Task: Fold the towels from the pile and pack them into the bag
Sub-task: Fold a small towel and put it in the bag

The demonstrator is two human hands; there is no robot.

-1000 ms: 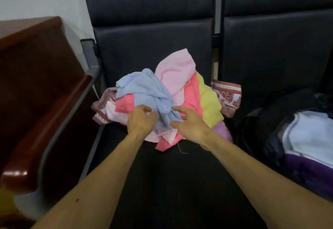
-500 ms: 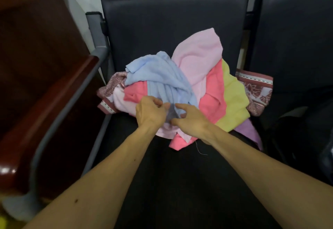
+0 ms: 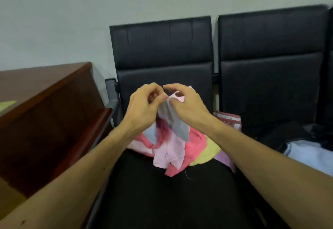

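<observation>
A pile of towels (image 3: 180,149) in pink, coral, yellow and lilac lies on the black chair seat (image 3: 162,196). Both hands are raised above the pile and hold a light blue towel (image 3: 177,126), which hangs down from them. My left hand (image 3: 144,106) pinches its top edge with curled fingers. Close beside it, my right hand (image 3: 185,104) pinches the same edge between thumb and fingers. The black bag (image 3: 288,138) lies on the neighbouring seat at the right, with pale folded cloth (image 3: 310,156) inside it.
A dark wooden desk (image 3: 45,102) stands close on the left, against the chair's grey armrest (image 3: 111,102). A red patterned cloth (image 3: 228,120) lies between the two seats. The chair backs (image 3: 162,48) rise behind the pile, against a pale wall.
Both hands have lifted the light blue towel off the pile to chest height. The view has tilted up, showing the chair backs and wall.
</observation>
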